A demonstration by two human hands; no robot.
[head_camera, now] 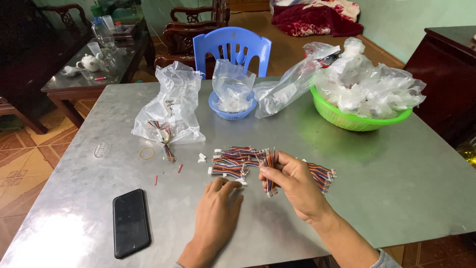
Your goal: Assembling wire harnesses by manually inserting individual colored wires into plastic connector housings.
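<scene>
View from above a grey metal desk (347, 168), with places given relative to the pile of wire harnesses (233, 161) at its centre. The right hand (292, 181), just right of the pile, is closed around a small bundle (269, 171) of multicoloured harnesses held roughly upright, thumb and fingers pinching it at mid-length. The left hand (218, 201), just below the pile, lies palm down with fingers loosely spread, its fingertips touching the nearest harness; it appears to grip nothing, though the fingertips partly hide the contact. More harnesses (322, 176) fan out to the right of the pile, behind the right hand. Left of the pile lie two loose white connectors (202, 158), short red wire scraps (180, 168), a rubber band (146, 153) and, lower left, a black phone (130, 223). Above the pile stand a clear bag (171, 106) holding more harnesses, a blue bowl (230, 113) with a bag in it, and, upper right, a green basket (357, 119) heaped with plastic bags. The harnesses are judged light, limp along the wires and stiff only at the white plastic end plugs; they likely splay when loose, so a bundle is best pinched across the wires at mid-length, with the ends kept aligned.
</scene>
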